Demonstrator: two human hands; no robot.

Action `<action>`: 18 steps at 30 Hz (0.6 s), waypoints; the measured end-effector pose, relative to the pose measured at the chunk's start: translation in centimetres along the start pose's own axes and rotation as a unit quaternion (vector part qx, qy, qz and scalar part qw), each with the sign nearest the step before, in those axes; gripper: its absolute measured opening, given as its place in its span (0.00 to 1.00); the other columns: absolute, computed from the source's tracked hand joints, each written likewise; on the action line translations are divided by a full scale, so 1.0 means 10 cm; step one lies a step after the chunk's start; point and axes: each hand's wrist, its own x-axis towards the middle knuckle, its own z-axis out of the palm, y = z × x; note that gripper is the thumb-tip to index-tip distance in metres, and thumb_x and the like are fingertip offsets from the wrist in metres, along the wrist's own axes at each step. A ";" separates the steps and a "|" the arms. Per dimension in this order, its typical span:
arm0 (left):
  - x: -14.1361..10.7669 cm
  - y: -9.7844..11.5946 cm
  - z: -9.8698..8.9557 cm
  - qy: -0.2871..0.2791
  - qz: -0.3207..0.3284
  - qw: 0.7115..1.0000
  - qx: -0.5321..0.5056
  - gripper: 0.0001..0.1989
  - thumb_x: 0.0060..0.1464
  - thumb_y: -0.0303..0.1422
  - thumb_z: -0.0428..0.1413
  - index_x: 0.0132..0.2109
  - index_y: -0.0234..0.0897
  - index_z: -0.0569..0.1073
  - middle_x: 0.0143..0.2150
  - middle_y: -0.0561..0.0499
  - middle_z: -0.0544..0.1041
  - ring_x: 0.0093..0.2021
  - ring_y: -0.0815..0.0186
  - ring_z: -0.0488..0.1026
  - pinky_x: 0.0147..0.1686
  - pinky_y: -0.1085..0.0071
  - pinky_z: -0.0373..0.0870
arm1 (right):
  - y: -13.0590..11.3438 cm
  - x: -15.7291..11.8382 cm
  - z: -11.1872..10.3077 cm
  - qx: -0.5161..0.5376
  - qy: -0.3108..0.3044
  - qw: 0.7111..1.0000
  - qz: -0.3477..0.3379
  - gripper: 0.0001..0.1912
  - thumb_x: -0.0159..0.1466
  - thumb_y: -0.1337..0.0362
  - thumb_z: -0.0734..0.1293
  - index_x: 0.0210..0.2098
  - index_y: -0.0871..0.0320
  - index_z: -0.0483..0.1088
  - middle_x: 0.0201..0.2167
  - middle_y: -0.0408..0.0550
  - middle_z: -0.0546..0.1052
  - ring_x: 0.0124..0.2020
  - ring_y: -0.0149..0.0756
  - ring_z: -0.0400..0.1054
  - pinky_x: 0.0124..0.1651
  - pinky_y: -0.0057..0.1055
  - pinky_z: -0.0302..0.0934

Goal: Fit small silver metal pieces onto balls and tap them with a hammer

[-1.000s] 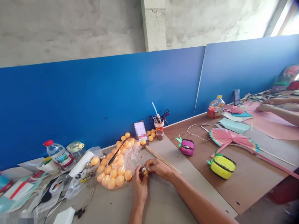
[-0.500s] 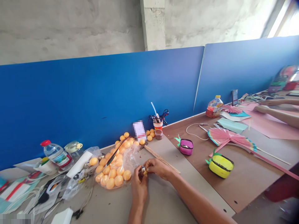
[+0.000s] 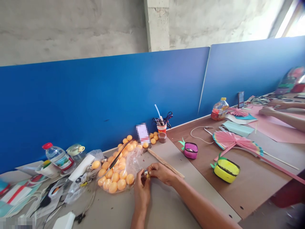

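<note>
Both of them on it: left hand (image 3: pixel 141 187) and right hand (image 3: pixel 160 172) meet just right of the bag of orange balls (image 3: pixel 133 161), and between them sits a small shiny ball (image 3: pixel 145 173), close beside the bag's near right edge. Left hand on the bag's side, fingers curled round the ball! Right hand on the side away from the bag, thumb and fingertips pinching a yellowish bit (image 3: pixel 148 175) against it. Neither hand is nearer; both are right there. The ball looks round, so no long axis to read, but ball to yellowish bit runs sideways, away from the bag; whether they are joined, the fingers hide. Just past the right hand, thin sticks (image 3: pixel 166 163) slant across the worktop (image 3: pixel 114 213) from near the bag's far right corner. Well right of the bag, a yellow case (image 3: pixel 227 170), then a purple case (image 3: pixel 191 150). Beyond the bag, to its right, a cup of tools (image 3: pixel 161 128) by the blue partition (image 3: pixel 107 95); farther right still, a co-worker's hands (image 3: pixel 267 110) at a pink sheet (image 3: pixel 281 127).
</note>
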 end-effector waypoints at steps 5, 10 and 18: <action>0.00 -0.01 0.00 0.007 0.004 1.000 -0.011 0.19 0.50 0.36 0.56 0.49 0.36 0.72 0.47 0.42 0.78 0.48 0.56 0.75 0.50 0.59 0.70 | -0.04 0.00 0.01 0.018 -0.011 1.000 0.000 0.06 0.46 0.66 0.70 0.21 0.60 0.68 0.23 0.41 0.73 0.27 0.29 0.63 0.37 0.29 0.56; -0.02 0.03 0.01 0.003 0.010 1.000 0.001 0.18 0.50 0.35 0.56 0.49 0.37 0.72 0.48 0.43 0.78 0.49 0.57 0.74 0.51 0.59 0.69 | -0.06 -0.02 -0.02 0.026 -0.017 0.999 0.017 0.06 0.46 0.65 0.70 0.21 0.60 0.69 0.22 0.40 0.72 0.27 0.29 0.63 0.39 0.30 0.57; -0.02 0.06 0.02 0.009 0.013 1.000 0.017 0.19 0.49 0.38 0.55 0.48 0.36 0.72 0.47 0.41 0.79 0.49 0.54 0.74 0.51 0.56 0.69 | -0.10 -0.03 -0.10 0.043 -0.086 0.995 0.030 0.10 0.46 0.60 0.73 0.21 0.60 0.71 0.25 0.44 0.75 0.31 0.33 0.68 0.47 0.36 0.60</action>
